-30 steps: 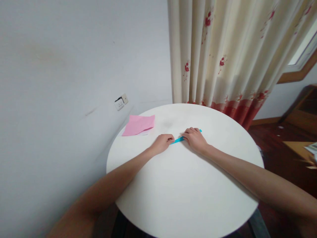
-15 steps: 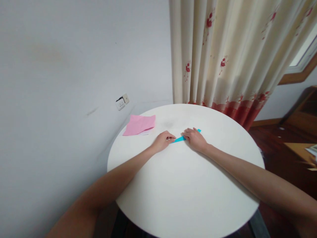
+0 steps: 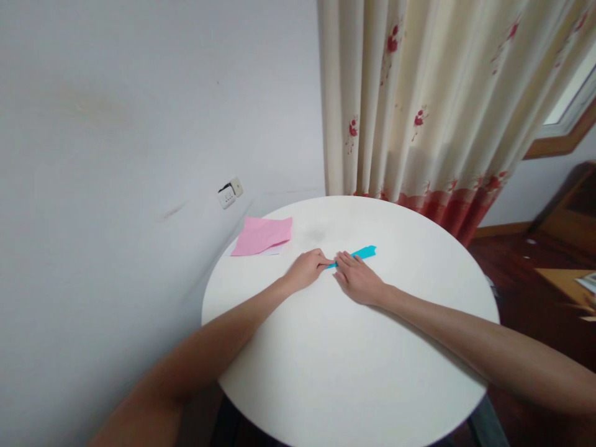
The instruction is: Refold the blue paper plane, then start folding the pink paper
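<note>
A narrow folded strip of blue paper point(image 3: 365, 252) lies aslant on the white round table point(image 3: 344, 360). Its right end is wider and notched; the middle is hidden under fingers. My left hand point(image 3: 307, 267) pinches the strip's narrow left tip, thumb and fingers closed together. From the right, my right hand point(image 3: 357, 279) rests over the strip with fingers stretched out flat, pressing near the left tip. The fingertips of both hands almost meet there.
Pink paper point(image 3: 263, 234) lies at the table's back left, with a white sheet partly under it. Behind stand a wall with a socket point(image 3: 226, 197) and a flowered curtain point(image 3: 414, 93). A wooden piece of furniture point(image 3: 565, 282) is at the far right.
My right hand has slid left and slightly down along the blue paper, baring more of its wide right end. My left hand keeps its place at the tip.
</note>
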### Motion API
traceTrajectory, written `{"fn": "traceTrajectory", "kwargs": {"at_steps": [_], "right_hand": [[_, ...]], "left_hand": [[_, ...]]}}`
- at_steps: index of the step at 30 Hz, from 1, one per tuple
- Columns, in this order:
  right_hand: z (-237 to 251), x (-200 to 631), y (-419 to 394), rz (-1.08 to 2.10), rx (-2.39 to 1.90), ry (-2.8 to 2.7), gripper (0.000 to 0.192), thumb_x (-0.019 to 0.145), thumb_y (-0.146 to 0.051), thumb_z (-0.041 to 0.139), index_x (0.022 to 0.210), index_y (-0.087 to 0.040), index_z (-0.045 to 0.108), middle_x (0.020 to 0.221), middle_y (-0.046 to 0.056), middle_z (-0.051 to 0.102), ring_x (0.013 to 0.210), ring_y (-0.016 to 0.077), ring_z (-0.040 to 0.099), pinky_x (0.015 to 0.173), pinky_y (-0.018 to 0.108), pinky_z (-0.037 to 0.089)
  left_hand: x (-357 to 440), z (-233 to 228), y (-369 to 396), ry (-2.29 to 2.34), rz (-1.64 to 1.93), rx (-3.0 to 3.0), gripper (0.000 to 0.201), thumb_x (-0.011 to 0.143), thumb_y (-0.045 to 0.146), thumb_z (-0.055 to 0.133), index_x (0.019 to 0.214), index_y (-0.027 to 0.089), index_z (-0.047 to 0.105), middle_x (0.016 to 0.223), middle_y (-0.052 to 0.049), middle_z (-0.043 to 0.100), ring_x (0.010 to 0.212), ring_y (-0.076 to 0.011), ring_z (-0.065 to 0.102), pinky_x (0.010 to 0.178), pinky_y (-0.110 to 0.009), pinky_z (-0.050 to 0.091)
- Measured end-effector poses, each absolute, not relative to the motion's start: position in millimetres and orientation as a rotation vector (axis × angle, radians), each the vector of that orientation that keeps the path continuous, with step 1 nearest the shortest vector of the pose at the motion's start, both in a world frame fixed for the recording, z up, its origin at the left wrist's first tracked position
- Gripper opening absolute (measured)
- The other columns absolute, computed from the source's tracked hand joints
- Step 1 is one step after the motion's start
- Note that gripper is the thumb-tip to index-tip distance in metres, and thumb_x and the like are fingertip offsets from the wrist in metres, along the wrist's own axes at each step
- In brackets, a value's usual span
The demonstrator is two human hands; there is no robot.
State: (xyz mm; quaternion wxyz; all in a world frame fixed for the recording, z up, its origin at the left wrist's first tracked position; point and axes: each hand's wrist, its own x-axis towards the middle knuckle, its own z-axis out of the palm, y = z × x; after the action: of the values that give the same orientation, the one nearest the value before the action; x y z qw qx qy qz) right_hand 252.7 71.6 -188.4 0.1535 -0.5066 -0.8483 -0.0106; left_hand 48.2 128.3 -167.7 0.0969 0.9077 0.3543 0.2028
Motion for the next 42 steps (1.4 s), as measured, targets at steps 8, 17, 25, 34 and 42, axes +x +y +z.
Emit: {"fn": "traceTrajectory", "kwargs": {"at_steps": [8, 17, 25, 34, 42], "right_hand": [[-183.1, 256.1, 73.1, 0.076, -1.476, -2.537, 0.064, 0.102, -0.035, 0.024, 0.154, 0.001, 0.027, 0.161, 0.019, 0.023, 0.151, 0.0284, 0.020, 0.122, 0.049, 0.021], [-188.3, 290.4, 99.3, 0.047, -1.733, -2.395, 0.067, 0.103, -0.045, 0.022, 0.153, -0.002, 0.030, 0.161, 0.020, 0.024, 0.151, 0.0308, 0.019, 0.120, 0.053, 0.020], [-186.3, 304.5, 106.9, -0.160, -1.928, -2.032, 0.065, 0.103, -0.040, 0.022, 0.152, 0.003, 0.028, 0.160, 0.027, 0.023, 0.151, 0.0353, 0.015, 0.119, 0.055, 0.019], [-189.8, 262.8, 81.0, 0.041, -1.472, -2.509, 0.065, 0.104, -0.044, 0.021, 0.155, -0.003, 0.029, 0.161, 0.019, 0.025, 0.151, 0.0280, 0.021, 0.121, 0.049, 0.021], [-187.5, 264.8, 81.6, 0.026, -1.508, -2.514, 0.066, 0.103, -0.042, 0.022, 0.155, -0.002, 0.027, 0.161, 0.019, 0.024, 0.151, 0.0294, 0.019, 0.121, 0.051, 0.021]], "left_hand": [[61.5, -169.2, 96.3, 1.106, 0.247, 2.873, 0.056, 0.105, 0.038, 0.030, 0.154, 0.012, 0.029, 0.160, -0.016, 0.031, 0.148, -0.0245, 0.029, 0.120, -0.043, 0.024], [55.9, -163.3, 92.8, 1.087, -0.001, 2.817, 0.071, 0.102, 0.058, 0.024, 0.159, 0.018, 0.010, 0.166, -0.012, 0.004, 0.154, -0.0254, 0.004, 0.123, -0.052, 0.008], [56.1, -162.5, 91.3, 1.077, 0.036, 2.782, 0.068, 0.102, 0.056, 0.028, 0.159, 0.020, 0.014, 0.166, -0.012, 0.007, 0.154, -0.0264, 0.008, 0.122, -0.051, 0.008], [56.4, -153.4, 87.1, 1.138, -0.060, 2.740, 0.076, 0.100, 0.061, 0.027, 0.159, 0.015, 0.011, 0.165, -0.013, 0.005, 0.154, -0.0268, 0.005, 0.122, -0.052, 0.007], [25.5, -154.2, 86.4, 1.367, -0.144, 2.654, 0.101, 0.086, 0.080, 0.041, 0.153, 0.006, 0.029, 0.159, -0.026, 0.018, 0.151, -0.0397, 0.014, 0.119, -0.058, 0.017]]}}
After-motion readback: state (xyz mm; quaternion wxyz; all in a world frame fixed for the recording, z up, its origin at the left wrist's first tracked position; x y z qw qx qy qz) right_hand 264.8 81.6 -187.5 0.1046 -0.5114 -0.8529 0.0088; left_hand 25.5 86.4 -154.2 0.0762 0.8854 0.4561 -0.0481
